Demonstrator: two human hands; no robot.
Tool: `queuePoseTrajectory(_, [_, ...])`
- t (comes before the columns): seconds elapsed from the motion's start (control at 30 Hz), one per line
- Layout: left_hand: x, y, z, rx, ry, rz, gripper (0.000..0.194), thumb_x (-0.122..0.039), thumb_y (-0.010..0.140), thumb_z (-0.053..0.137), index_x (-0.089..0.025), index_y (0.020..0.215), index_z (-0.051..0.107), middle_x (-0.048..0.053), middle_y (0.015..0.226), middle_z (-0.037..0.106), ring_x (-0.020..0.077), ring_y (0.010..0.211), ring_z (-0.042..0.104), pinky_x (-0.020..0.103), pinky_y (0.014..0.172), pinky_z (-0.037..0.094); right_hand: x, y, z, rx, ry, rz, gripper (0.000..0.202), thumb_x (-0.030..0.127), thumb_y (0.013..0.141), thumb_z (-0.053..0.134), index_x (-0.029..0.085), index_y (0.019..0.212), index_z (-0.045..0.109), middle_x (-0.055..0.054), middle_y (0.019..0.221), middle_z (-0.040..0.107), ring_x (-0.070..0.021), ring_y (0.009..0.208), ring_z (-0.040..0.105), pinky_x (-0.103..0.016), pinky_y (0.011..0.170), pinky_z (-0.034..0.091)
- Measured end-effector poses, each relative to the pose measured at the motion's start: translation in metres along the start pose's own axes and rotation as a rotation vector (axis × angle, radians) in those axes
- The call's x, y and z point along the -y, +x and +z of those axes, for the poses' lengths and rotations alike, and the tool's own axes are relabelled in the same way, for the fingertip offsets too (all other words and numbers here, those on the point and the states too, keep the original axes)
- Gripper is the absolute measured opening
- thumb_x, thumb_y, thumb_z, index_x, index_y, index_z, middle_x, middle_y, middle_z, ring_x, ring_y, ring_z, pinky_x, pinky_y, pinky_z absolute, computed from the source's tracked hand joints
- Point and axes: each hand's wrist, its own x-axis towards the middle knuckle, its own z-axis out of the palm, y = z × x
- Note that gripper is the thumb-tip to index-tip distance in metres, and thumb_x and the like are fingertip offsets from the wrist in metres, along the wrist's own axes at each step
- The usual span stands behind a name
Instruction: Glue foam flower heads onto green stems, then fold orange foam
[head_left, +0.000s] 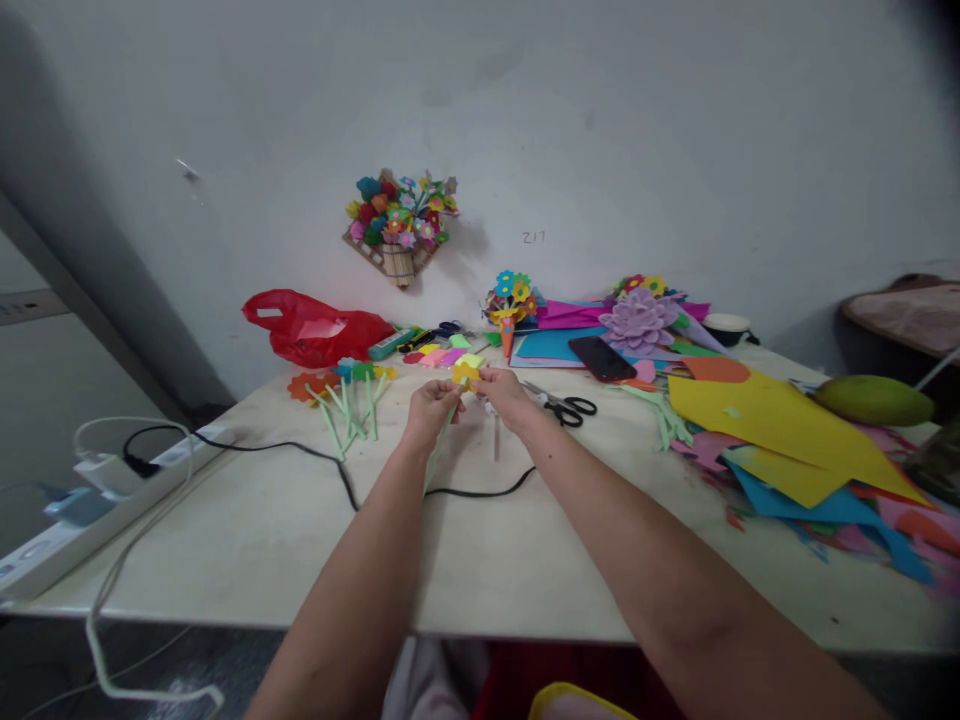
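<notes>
My left hand [432, 410] is closed in a pinch on a thin pale green stem [444, 432] that hangs down from the fingers. Between both hands is a small yellow flower cutout [466, 373], pinched at its right edge by my right hand [501, 393]. The stem's upper end meets the flower area, but fingers hide whether they are joined. Below my right hand a pale, narrow stick [496, 438] shows on the table, partly hidden. Black-handled scissors [571, 408] lie just right of that hand. More pale green stems [346, 412] and flower cutouts [311, 386] rest to the left.
A black cord [300, 446] crosses the table from a white power strip [112, 500]. Behind are a red plastic bag [311, 330], finished flowers [513, 290] and a phone [601, 359]. Coloured sheets [780, 430], scraps and a green-yellow fruit [874, 400] cover the right side.
</notes>
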Motion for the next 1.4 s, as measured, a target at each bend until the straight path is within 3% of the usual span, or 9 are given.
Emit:
queuePoseTrajectory(1.0, [0.001, 0.0, 0.005, -0.025, 0.074, -0.049, 0.027, -0.033, 0.059, 0.07, -0.014, 0.066, 0.052, -0.003, 0.043, 0.055, 0.007, 0.031, 0.042, 0.02, 0.035, 0.032, -0.006, 0.003, 0.002, -0.119, -0.006, 0.047, 0.012, 0.023, 0.056, 0.06, 0.014, 0.064, 0.062, 0.001, 0.06, 0.06, -0.0077, 0.051, 0.047, -0.02, 0.048, 0.037])
queuePoseTrajectory(1.23, [-0.001, 0.0, 0.002, -0.014, 0.029, -0.024, 0.027, -0.034, 0.059, 0.07, -0.014, 0.065, 0.053, -0.002, 0.044, 0.056, 0.0065, 0.032, 0.042, 0.019, 0.036, 0.031, 0.003, -0.002, -0.004, -0.039, 0.01, -0.032, 0.019, 0.026, 0.059, 0.054, 0.015, 0.071, 0.065, 0.001, 0.065, 0.06, -0.0092, 0.056, 0.048, -0.021, 0.052, 0.037])
queuePoseTrajectory(1.4, [-0.003, 0.0, -0.001, -0.02, -0.017, -0.012, 0.029, -0.036, 0.058, 0.07, -0.014, 0.066, 0.053, -0.002, 0.046, 0.056, 0.0064, 0.033, 0.044, 0.019, 0.037, 0.032, 0.007, -0.003, -0.004, -0.068, -0.003, -0.078, 0.029, 0.024, 0.061, 0.05, 0.016, 0.084, 0.067, -0.001, 0.076, 0.065, -0.0133, 0.071, 0.056, -0.025, 0.065, 0.042])
